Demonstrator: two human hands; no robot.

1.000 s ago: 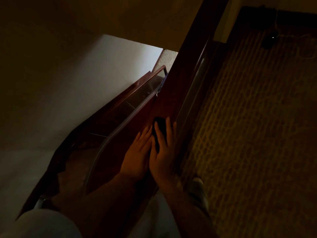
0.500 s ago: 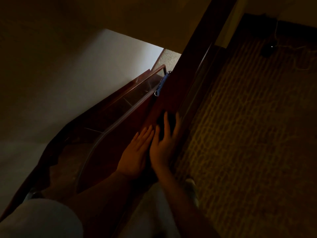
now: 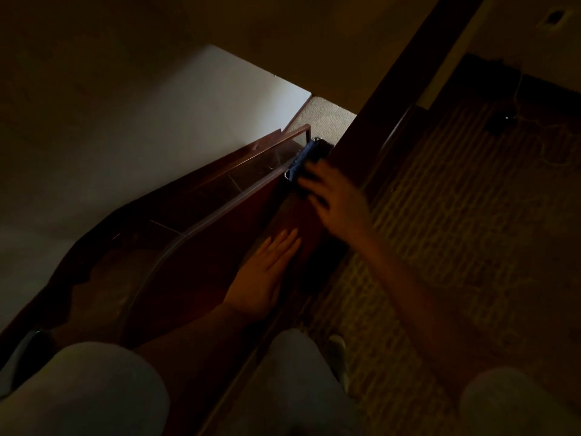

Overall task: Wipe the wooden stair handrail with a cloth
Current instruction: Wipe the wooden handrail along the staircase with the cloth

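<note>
On wooden handrail [image 3: 290, 215], near end: my left hand [image 3: 265, 275] flat, fingers [image 3: 284, 243] straight, holding nothing. Farther along, my right hand [image 3: 334, 196] lies on blue cloth [image 3: 302, 160], blurred; can't tell grip.

Left hand [image 3: 267, 275] flat, fingers [image 3: 283, 245] straight, together; right hand [image 3: 338, 196] stretched forward, blurred, fingers spread

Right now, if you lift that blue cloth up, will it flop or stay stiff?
Probably floppy: the blue cloth looks bunched at the rail's edge. Likely light, since the right hand alone manages it. It should slide easily on that shiny wood.
</note>
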